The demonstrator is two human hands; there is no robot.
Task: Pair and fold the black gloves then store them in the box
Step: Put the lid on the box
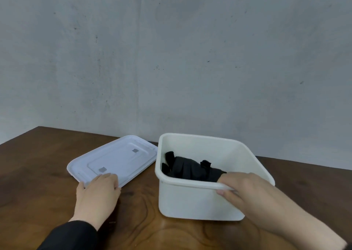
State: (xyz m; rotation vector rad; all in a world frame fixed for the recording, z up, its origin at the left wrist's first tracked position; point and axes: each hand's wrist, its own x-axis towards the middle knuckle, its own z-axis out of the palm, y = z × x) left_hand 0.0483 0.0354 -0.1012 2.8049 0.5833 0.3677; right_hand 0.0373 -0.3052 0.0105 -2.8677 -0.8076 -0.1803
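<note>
A white plastic box (pixel 192 202) stands open on the wooden table, right of centre. Black gloves (pixel 188 168) lie bunched inside it, partly hidden by the near wall. My right hand (pixel 245 190) grips the box's near rim, fingers inside by the gloves and thumb on the outer wall. The white lid (pixel 114 159) lies flat to the left of the box. My left hand (pixel 97 194) holds the lid's near corner, fingers curled over its top edge.
The brown wooden table (pixel 38 173) meets a grey wall (pixel 171 59) behind the box and lid. Bare tabletop stretches to the left and in front of the box.
</note>
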